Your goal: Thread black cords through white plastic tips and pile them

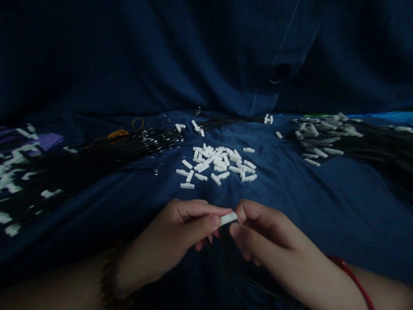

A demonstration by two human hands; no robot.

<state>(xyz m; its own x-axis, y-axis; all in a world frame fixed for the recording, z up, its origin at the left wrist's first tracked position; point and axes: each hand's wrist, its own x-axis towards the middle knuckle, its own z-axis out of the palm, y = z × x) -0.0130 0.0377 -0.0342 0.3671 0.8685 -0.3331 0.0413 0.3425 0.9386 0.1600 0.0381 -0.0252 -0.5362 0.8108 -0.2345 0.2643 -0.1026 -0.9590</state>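
A small white plastic connector housing (pixel 229 218) with a row of slots is pinched between the thumb and index finger of my left hand (pixel 180 234). My right hand (pixel 266 232) is closed, its curled index finger against the housing's right end and its thumb just below. Whatever lies between those right fingertips is hidden. Thin black wires (pixel 226 269) hang beneath both hands and run down toward the lower right. Beyond my fingers, a loose pile of white connector housings (pixel 221 163) lies on the dark blue cloth (pixel 277 176).
On the left spreads a bundle of black wires (pixel 106 159) with shiny metal tips, near white connectors (pixel 13 172) and purple material (pixel 50 141). Orange rubber bands (pixel 118 133) lie behind it. At right are black wires (pixel 377 148) ending in white connectors (pixel 325 129). Blue fabric (pixel 161 56) rises behind.
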